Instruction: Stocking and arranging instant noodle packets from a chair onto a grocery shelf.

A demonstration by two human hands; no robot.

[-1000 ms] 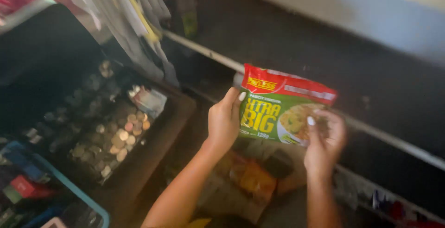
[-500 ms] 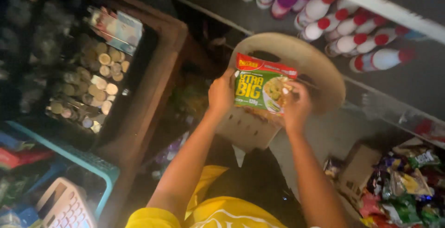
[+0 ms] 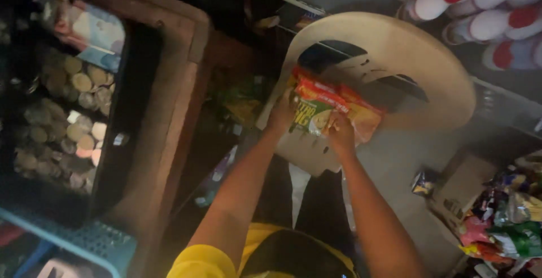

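Green-and-red foil on the snack packet (image 3: 314, 114) looks thin, light and crinkly, a soft thing that would slip if squeezed flat, so its sealed edges seem the best place to grip. It sits over a second orange packet (image 3: 361, 117) on the pale plastic chair (image 3: 435, 69), the left hand (image 3: 280, 114) pinching its left edge and the right hand (image 3: 339, 134) its near right corner. Left of them stands a dark wooden tray of coins (image 3: 175, 103).
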